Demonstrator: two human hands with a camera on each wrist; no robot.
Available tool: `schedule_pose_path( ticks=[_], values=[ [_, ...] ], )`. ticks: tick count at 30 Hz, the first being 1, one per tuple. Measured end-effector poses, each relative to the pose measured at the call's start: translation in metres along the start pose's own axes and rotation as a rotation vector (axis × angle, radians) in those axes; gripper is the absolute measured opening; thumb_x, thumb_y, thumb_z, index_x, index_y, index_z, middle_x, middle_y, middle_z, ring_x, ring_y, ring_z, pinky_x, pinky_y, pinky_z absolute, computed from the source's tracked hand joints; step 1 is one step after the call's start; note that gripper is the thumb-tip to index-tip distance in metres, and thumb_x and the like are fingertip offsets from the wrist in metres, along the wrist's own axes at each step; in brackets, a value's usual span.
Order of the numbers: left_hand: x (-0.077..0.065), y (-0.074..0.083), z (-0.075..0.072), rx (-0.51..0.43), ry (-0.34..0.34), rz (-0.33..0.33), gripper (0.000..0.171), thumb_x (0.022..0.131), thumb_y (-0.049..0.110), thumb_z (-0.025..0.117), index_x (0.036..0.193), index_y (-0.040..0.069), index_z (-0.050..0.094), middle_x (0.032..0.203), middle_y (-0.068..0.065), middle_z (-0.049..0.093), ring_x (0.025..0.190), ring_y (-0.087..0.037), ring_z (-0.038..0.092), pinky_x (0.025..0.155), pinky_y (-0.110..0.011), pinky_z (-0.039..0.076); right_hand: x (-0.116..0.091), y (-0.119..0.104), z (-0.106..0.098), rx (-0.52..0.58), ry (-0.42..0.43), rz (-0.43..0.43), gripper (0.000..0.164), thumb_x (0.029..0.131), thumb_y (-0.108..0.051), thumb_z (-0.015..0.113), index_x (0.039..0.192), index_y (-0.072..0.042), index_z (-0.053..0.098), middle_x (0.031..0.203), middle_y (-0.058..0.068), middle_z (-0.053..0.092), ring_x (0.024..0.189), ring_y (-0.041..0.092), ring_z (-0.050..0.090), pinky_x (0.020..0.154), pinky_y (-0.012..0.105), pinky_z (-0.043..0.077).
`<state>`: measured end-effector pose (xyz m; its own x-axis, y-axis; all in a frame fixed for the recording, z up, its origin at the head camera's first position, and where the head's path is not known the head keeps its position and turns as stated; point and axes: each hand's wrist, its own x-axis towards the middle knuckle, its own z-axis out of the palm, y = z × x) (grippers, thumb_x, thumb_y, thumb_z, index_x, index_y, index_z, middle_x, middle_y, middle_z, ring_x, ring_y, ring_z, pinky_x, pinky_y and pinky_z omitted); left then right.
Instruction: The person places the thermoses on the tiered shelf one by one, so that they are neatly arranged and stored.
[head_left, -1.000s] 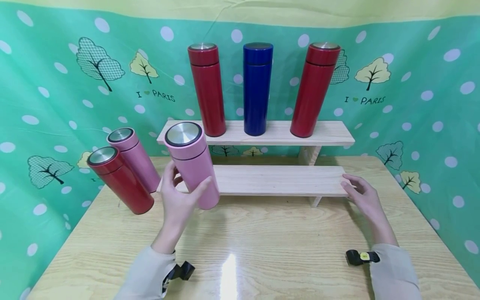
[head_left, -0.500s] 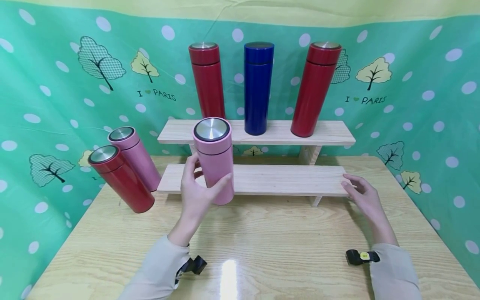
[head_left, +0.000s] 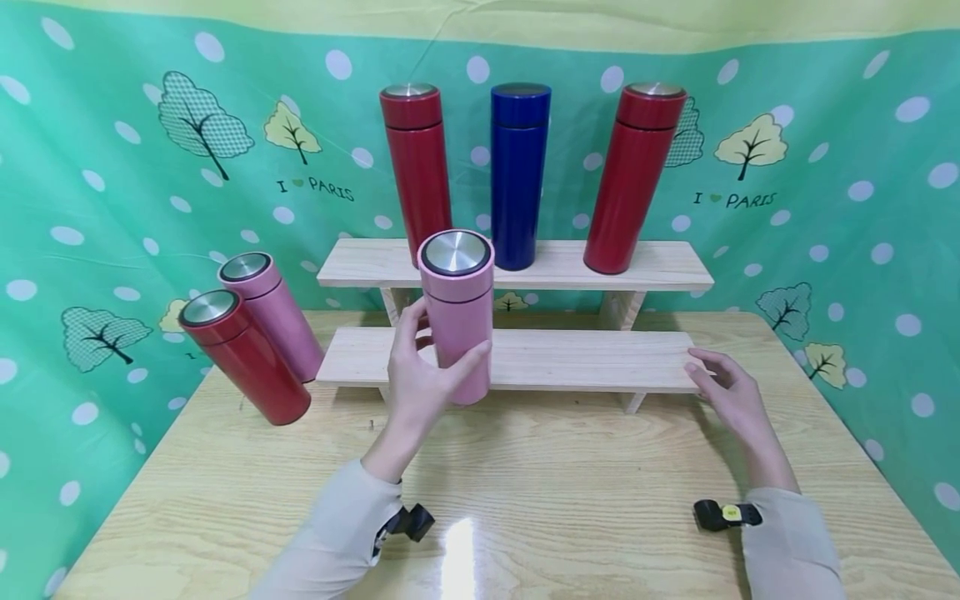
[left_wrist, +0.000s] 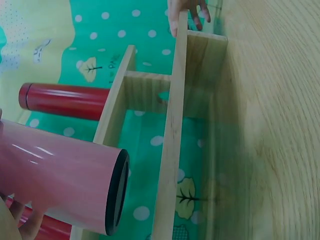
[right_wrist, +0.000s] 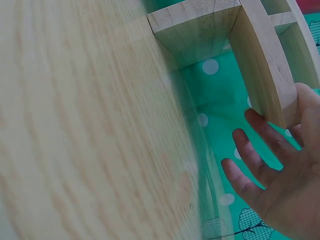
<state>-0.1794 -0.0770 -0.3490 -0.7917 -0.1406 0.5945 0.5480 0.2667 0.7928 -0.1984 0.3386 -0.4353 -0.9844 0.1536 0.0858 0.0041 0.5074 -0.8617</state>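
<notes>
My left hand (head_left: 420,379) grips a pink thermos (head_left: 459,325) with a steel-topped lid and holds it upright. In the left wrist view the thermos's dark-rimmed base (left_wrist: 117,192) hangs above the level of the lower board, with a gap between them. The two-tier wooden shelf (head_left: 585,358) stands on the table. At the right end of its lower board, my right hand (head_left: 723,387) pinches the edge. In the right wrist view the other fingers (right_wrist: 250,160) spread below that board. Part of the left fingers is hidden behind the thermos.
On the upper board stand a red thermos (head_left: 415,167), a blue thermos (head_left: 519,175) and another red thermos (head_left: 633,179). At the table's left are a red thermos (head_left: 247,358) and a pink thermos (head_left: 277,321). A patterned green cloth (head_left: 840,250) hangs behind.
My left hand has carried the pink thermos rightward along the front of the shelf, from its left end toward the middle. The right hand stays at the board's end.
</notes>
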Motion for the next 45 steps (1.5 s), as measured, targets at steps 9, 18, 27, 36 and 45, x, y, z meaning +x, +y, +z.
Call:
schedule_pose_path(
  ticks=[9, 18, 27, 36, 45],
  values=[
    [0.006, 0.003, 0.017, -0.002, -0.026, 0.045, 0.073, 0.073, 0.024, 0.09, 0.134, 0.011, 0.053, 0.121, 0.0, 0.059, 0.102, -0.017, 0.057, 0.081, -0.042, 0.052, -0.001, -0.001, -0.001, -0.002, 0.005, -0.001, 0.06, 0.1, -0.043, 0.055, 0.144, -0.003, 0.047, 0.147, 0.029, 0.041, 0.11, 0.004, 0.047, 0.074, 0.008, 0.047],
    [0.014, 0.004, 0.033, -0.021, -0.079, 0.022, 0.073, 0.074, 0.025, 0.09, 0.135, 0.013, 0.052, 0.124, -0.001, 0.057, 0.108, -0.015, 0.055, 0.085, -0.039, 0.052, 0.001, -0.002, 0.001, 0.0, 0.003, 0.023, 0.06, 0.101, -0.043, 0.054, 0.145, -0.003, 0.046, 0.148, 0.029, 0.04, 0.125, 0.034, 0.047, 0.073, 0.007, 0.045],
    [0.017, 0.009, 0.053, -0.006, -0.144, 0.024, 0.074, 0.076, 0.028, 0.088, 0.138, 0.015, 0.05, 0.126, 0.002, 0.056, 0.111, -0.011, 0.053, 0.086, -0.034, 0.052, 0.001, 0.0, 0.002, -0.001, -0.006, 0.013, 0.06, 0.102, -0.04, 0.052, 0.146, 0.0, 0.043, 0.149, 0.031, 0.036, 0.129, 0.045, 0.042, 0.073, 0.006, 0.044],
    [0.024, 0.019, 0.073, -0.016, -0.176, -0.018, 0.075, 0.075, 0.031, 0.088, 0.138, 0.018, 0.05, 0.125, 0.005, 0.057, 0.11, -0.009, 0.054, 0.086, -0.03, 0.052, -0.002, -0.002, 0.001, -0.003, 0.008, -0.004, 0.059, 0.101, -0.043, 0.054, 0.144, -0.004, 0.048, 0.147, 0.03, 0.039, 0.117, 0.021, 0.05, 0.074, 0.007, 0.046],
    [0.033, 0.025, 0.092, -0.018, -0.216, -0.029, 0.075, 0.076, 0.036, 0.087, 0.139, 0.022, 0.048, 0.123, 0.005, 0.056, 0.106, -0.011, 0.056, 0.083, -0.029, 0.052, -0.001, -0.001, 0.001, -0.004, 0.01, -0.012, 0.058, 0.101, -0.042, 0.054, 0.143, -0.004, 0.048, 0.145, 0.028, 0.042, 0.107, 0.001, 0.047, 0.074, 0.008, 0.046]
  ],
)
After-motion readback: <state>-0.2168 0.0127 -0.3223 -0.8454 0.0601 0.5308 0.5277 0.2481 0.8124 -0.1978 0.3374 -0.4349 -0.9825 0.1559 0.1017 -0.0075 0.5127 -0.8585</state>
